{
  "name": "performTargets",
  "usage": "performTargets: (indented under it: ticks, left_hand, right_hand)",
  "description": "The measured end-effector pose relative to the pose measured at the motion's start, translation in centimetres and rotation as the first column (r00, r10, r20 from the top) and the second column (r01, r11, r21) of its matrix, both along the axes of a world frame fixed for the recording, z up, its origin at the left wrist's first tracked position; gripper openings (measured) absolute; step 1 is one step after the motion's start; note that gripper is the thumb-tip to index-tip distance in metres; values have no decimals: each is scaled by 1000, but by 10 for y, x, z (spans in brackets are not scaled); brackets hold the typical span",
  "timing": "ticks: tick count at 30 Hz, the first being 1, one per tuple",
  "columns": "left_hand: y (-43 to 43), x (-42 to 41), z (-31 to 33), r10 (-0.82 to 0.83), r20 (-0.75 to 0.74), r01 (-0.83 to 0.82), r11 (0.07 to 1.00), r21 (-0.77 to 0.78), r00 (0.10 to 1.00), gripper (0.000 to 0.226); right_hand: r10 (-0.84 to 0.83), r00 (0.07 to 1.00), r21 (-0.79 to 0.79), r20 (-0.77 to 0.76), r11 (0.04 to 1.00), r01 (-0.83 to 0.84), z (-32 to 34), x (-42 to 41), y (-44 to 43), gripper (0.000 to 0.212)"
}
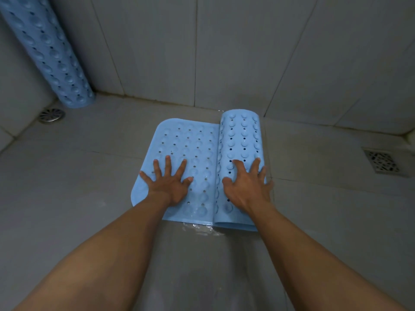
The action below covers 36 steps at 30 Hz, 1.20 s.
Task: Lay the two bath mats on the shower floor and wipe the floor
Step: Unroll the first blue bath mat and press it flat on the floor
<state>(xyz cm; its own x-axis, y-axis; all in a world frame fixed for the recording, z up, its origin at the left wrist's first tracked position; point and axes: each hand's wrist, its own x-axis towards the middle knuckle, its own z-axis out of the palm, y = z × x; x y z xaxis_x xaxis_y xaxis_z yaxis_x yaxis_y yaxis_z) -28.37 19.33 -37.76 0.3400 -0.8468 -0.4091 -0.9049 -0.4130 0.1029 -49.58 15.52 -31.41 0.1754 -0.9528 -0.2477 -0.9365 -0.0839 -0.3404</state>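
Note:
A light blue bath mat (190, 149) with holes and bumps lies on the grey shower floor, its left part flat and its right part still coiled in a roll (241, 135). My left hand (168, 182) presses flat on the unrolled part with fingers spread. My right hand (247, 187) rests on top of the roll, fingers spread and slightly bent over it. A second blue bath mat (49, 52) stands rolled up, leaning in the far left corner.
A round metal drain (52, 114) sits in the floor beside the leaning roll. A square drain grate (382, 162) lies at the right. Tiled walls close the back and sides. Water glistens on the floor (202, 230) at the mat's near edge.

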Motion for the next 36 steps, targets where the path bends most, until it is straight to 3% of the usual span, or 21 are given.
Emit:
performTargets:
  ticks: [5,9,15,20,24,28,32,36]
  left_hand:
    - [-8,-35,5,-21,-23,19,996,-82,1000,66]
    - [-9,-45,-1,-32,14,33,997,-68,999,85]
    - [-27,-78,8,-101,-67,95,991,-91,993,71]
    - [-20,-90,0,-142,-74,132,983,-130,987,58]
    - [-18,-99,-4,-140,-12,138,982,-125,990,65]
    - [-17,-112,-2,-188,8,188,972,-143,982,56]
    - [-9,-123,-3,-156,-3,154,974,-164,988,57]
    - [-7,-132,-4,-125,38,129,981,-145,991,68]
  right_hand:
    - [-102,995,-22,11,994,103,-6,-6,2,91]
    - [-128,990,-37,60,991,130,-4,-14,0,87]
    - [-212,973,23,97,977,210,1,-27,-6,84]
    - [-174,984,12,-24,985,174,1,-35,-3,83]
    - [-139,990,-64,-32,988,137,-7,-42,1,83]
    - [-1,992,-152,-129,988,-19,-19,-62,2,76]
    - [-2,995,-140,-97,990,-12,-24,-84,0,63]
    - [-4,997,-80,-80,997,-3,-19,-109,-7,91]
